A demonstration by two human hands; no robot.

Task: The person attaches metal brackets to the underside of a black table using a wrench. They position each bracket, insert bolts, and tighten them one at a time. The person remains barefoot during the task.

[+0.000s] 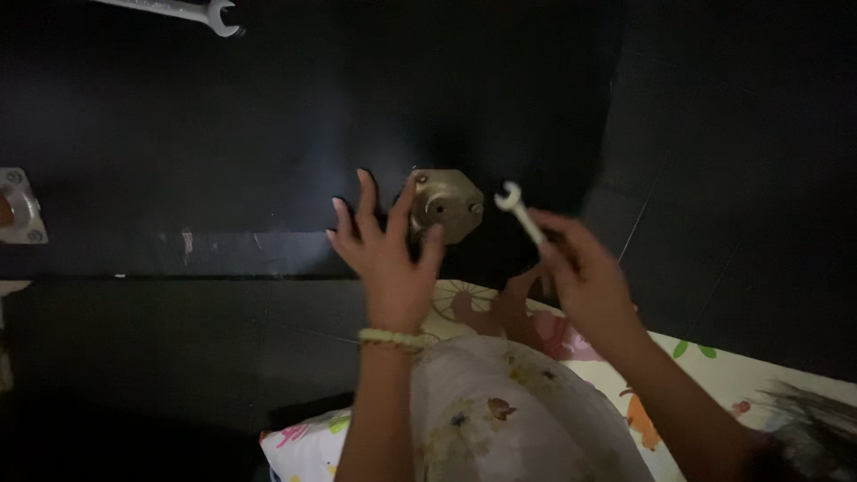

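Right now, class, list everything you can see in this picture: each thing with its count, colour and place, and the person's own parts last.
Metal plate: one, brass-coloured, roughly hexagonal with bolt holes, centre, on the dark floor.
Small spanner: one, silver, right of the plate, held up in the right hand.
Large spanner: one, silver, top left on the floor.
Metal flange: one, grey, left edge, partly cut off.
Floor: black, all around.
Patterned mat: one, white with coloured pictures, bottom right.
Bracelet: one, pale yellow, left wrist.
Left hand: fingers spread, touching the plate.
Right hand: closed around the small spanner.
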